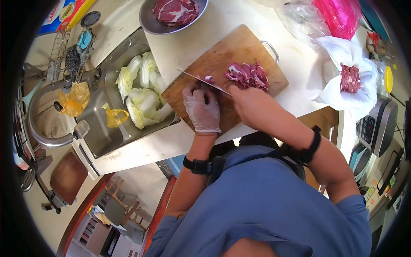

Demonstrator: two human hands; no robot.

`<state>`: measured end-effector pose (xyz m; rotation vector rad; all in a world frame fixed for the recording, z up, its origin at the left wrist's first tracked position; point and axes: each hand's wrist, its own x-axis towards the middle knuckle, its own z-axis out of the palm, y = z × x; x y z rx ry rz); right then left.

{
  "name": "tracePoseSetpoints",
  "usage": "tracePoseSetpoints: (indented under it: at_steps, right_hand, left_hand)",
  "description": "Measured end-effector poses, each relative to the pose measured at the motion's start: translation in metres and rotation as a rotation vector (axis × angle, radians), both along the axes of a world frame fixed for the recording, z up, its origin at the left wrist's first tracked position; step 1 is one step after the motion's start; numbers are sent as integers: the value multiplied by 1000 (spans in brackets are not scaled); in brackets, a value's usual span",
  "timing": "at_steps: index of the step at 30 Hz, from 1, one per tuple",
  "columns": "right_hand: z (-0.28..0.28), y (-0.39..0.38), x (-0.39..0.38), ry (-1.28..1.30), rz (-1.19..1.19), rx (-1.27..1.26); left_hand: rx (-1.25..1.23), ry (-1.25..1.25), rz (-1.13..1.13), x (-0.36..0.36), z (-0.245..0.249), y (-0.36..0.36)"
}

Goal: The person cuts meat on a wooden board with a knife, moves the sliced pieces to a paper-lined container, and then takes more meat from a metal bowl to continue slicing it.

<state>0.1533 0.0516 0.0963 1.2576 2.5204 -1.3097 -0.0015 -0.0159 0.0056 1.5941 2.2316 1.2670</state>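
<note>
A wooden cutting board [244,45] lies on the counter. My left hand [202,109], in a clear glove, rests on its left part, fingers curled against a small piece of red meat [208,79]. My bare right hand [244,103] grips a knife [201,80], whose blade points up and left, across the board beside my left fingertips. Most of the handle is hidden in my right hand. Sliced red meat [248,75] lies in a pile just above my right hand.
Left of the board, cabbage [145,96] lies in the steel sink [100,132] near a curved faucet [40,136]. Above stands a metal bowl [147,23] holding a large meat piece [175,10]. To the right, more meat [349,79] sits on white wrapping [334,47], near plastic bags [340,17].
</note>
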Motion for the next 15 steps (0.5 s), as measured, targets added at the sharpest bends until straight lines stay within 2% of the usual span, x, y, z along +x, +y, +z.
tracePoseSetpoints:
  at_steps: [1, 3, 4, 6, 10, 13, 15]
  right_hand:
    - [10, -1, 9, -5, 0, 1]
    - [34, -9, 24, -190, 7, -138]
    - [25, -8, 21, -193, 9, -150]
    - [-6, 2, 3, 32, 9, -43]
    - [-25, 15, -33, 134, 51, 95]
    - [-13, -2, -9, 81, -22, 3]
    - [-2, -17, 3, -79, -37, -87]
  left_hand:
    - [2, 30, -5, 0, 1, 1]
    - [-16, 54, 4, 1, 2, -3]
    - [7, 70, 1, 1, 2, -1]
    - [29, 94, 6, -3, 1, 0]
    - [25, 88, 2, -3, 2, 0]
    - [36, 86, -31, -2, 2, -1]
    - [26, 91, -30, -3, 4, -5]
